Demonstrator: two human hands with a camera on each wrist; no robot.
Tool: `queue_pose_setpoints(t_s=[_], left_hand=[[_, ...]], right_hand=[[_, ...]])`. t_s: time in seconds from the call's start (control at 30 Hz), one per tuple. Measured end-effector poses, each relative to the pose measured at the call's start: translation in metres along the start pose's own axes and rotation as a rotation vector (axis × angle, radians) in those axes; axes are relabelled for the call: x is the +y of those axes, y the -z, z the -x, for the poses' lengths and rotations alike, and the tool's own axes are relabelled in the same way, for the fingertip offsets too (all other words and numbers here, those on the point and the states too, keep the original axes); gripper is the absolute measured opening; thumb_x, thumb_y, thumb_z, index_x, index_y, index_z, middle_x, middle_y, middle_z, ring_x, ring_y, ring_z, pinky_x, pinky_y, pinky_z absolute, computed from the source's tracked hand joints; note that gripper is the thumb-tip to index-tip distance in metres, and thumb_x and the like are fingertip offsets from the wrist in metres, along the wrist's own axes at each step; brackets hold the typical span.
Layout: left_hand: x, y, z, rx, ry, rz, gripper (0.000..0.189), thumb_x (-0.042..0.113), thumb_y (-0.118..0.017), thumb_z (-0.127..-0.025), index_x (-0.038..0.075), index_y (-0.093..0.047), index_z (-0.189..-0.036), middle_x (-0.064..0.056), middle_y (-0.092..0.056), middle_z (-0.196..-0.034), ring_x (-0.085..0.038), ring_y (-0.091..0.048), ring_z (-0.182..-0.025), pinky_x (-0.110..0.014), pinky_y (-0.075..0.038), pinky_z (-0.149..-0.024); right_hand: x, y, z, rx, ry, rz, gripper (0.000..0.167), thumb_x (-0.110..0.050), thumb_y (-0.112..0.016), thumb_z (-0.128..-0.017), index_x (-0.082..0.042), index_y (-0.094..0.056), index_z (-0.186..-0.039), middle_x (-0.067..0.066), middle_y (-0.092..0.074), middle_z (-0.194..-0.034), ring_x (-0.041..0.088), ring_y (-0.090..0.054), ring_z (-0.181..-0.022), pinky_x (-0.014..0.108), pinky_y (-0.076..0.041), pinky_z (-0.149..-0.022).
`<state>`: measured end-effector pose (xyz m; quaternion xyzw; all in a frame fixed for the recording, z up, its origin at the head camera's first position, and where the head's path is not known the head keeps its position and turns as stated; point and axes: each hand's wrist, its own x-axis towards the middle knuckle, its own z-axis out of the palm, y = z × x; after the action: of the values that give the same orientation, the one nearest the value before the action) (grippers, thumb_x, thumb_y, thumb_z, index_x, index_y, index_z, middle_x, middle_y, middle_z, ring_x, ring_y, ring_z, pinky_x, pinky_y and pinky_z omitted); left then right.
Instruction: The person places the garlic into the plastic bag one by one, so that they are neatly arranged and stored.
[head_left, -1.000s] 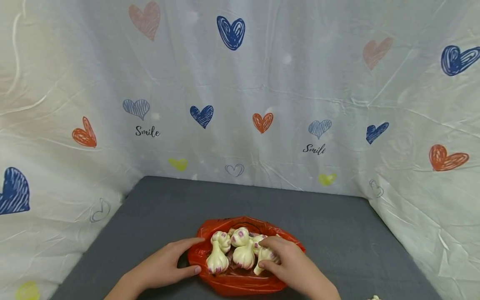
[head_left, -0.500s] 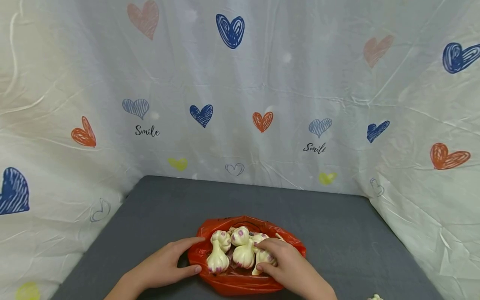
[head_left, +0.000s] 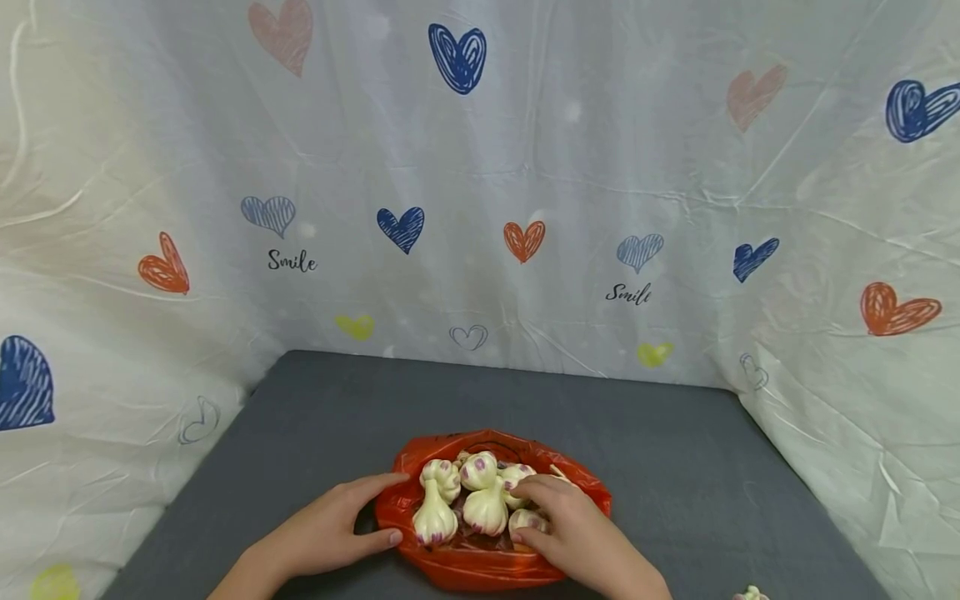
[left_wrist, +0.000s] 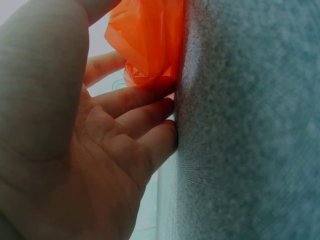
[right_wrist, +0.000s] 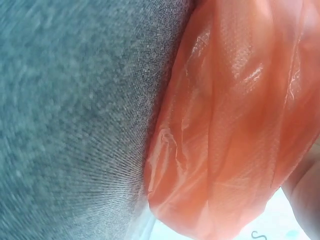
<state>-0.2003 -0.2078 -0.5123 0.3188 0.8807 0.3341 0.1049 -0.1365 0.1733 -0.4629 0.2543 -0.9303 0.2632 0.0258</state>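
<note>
A red plastic bag (head_left: 480, 573), rolled wide at the mouth, rests on the dark table with several garlic bulbs (head_left: 486, 510) inside, cream with purple marks. At its left side is my left hand (head_left: 333, 527), thumb and index finger apart and touching the rim. The left wrist view has the fingers (left_wrist: 132, 100) loosely extended beside the bag (left_wrist: 142, 37), tips near the tabletop. My right hand (head_left: 588, 529) reaches over the right rim, thumb and fingers around a garlic bulb (head_left: 527, 522), partly hidden. In the right wrist view the bag (right_wrist: 235, 120) covers most of that hand.
One more garlic bulb (head_left: 750, 593) lies on the table at the lower right, cut by the frame edge. White curtains (head_left: 570, 167) printed with hearts enclose the dark grey table (head_left: 480, 396) at the back and both sides.
The garlic bulb at my right hand has turned and settled among the others, its stem now out of sight. My right hand has shifted slightly left; my left hand keeps its place.
</note>
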Motion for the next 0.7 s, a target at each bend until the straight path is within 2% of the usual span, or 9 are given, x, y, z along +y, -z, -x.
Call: queue_pose_setpoints(t_s=[0.23,0.7], left_hand=[[0.0006,0.0005,0.0009,0.006,-0.006,-0.007,0.080,0.074,-0.066,-0.099,0.029,-0.051,-0.164,-0.002,-0.057,-0.160,-0.033,-0.056,-0.145,-0.064,-0.050,-0.112],[-0.0006,-0.0006,-0.0009,0.004,0.000,-0.017,0.081,0.075,-0.066,-0.098,0.030,-0.051,-0.164,-0.003,-0.057,-0.160,-0.034,-0.056,-0.145,-0.065,-0.050,-0.111]], right_hand=[[-0.0008,0.0006,0.0008,-0.006,-0.002,-0.006,0.039,-0.029,-0.086,-0.099,-0.018,-0.075,-0.135,-0.005,-0.071,-0.136,0.021,-0.066,-0.128,0.045,-0.059,-0.104],[-0.0036,0.0076,0.0020,-0.032,-0.020,-0.030,0.037,-0.031,-0.085,-0.100,-0.019,-0.075,-0.134,-0.005,-0.072,-0.133,0.017,-0.068,-0.121,0.040,-0.061,-0.097]])
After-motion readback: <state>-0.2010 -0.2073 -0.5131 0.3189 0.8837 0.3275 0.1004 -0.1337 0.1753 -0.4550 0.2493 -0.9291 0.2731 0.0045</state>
